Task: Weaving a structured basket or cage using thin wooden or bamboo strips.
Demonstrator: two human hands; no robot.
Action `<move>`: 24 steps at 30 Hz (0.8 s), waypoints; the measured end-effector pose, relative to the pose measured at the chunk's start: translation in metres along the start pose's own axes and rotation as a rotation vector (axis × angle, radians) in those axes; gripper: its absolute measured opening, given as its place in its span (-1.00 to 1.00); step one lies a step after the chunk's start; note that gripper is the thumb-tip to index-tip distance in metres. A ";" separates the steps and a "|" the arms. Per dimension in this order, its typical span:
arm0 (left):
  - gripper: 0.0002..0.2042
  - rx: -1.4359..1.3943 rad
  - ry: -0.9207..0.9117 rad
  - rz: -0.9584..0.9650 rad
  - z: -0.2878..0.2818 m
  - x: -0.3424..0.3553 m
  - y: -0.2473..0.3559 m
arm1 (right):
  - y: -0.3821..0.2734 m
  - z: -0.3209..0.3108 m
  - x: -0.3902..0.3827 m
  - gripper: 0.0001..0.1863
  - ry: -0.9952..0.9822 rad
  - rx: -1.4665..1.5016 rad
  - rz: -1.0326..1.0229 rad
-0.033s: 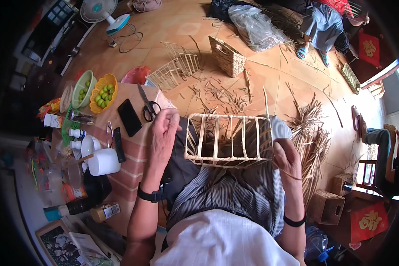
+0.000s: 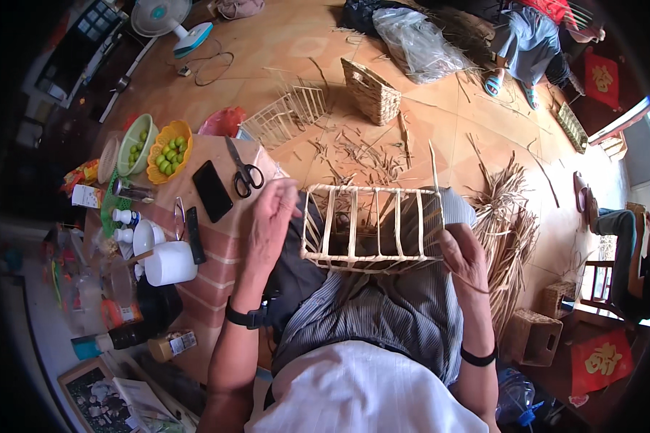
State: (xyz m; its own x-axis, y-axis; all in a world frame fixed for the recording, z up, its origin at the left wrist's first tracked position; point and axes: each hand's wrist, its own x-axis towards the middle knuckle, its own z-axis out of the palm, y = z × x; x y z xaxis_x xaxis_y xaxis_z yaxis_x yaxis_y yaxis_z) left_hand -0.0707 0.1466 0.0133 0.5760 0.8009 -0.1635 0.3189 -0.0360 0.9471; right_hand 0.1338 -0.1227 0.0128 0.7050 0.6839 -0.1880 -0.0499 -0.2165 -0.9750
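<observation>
A rectangular open frame basket [image 2: 352,224] of pale woven strips rests on my lap, with a long upright strand at its back right. My left hand [image 2: 271,216] is beside the basket's left end, fingers curled together; whatever they might hold is hidden. My right hand [image 2: 464,256] grips the basket's right end, and a thin brown strand hangs across that hand toward the wrist.
On the left table [image 2: 224,292] are scissors [image 2: 247,180], a phone [image 2: 211,191], fruit bowls [image 2: 167,153] and containers. A finished basket [image 2: 372,94], loose frames [image 2: 296,115] and scraps lie ahead. A straw bundle [image 2: 498,238] stands right. Two other people [image 2: 520,47] are at the right.
My left hand has shifted slightly to the right, toward the basket. My right hand has moved very slightly upward at the basket's right end.
</observation>
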 end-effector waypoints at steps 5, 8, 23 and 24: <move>-0.62 0.036 -0.119 0.110 0.003 0.001 -0.021 | 0.005 0.002 -0.003 -0.83 -0.025 0.032 0.096; -0.66 -0.021 -0.137 0.087 0.003 -0.002 -0.017 | 0.008 -0.001 -0.017 -0.84 -0.007 -0.048 0.100; -0.82 -0.085 -0.282 0.068 -0.020 -0.047 0.004 | 0.009 0.009 -0.084 -0.87 0.078 0.192 0.131; -0.82 -0.084 -0.277 0.072 -0.022 -0.051 0.003 | 0.010 0.008 -0.085 -0.84 0.082 0.151 0.136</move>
State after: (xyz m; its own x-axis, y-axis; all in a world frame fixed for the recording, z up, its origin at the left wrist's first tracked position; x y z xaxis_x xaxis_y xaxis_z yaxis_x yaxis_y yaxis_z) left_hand -0.1159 0.1184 0.0303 0.7821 0.6041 -0.1529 0.2130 -0.0285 0.9766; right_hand 0.0679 -0.1779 0.0184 0.7397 0.5950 -0.3144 -0.2492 -0.1918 -0.9493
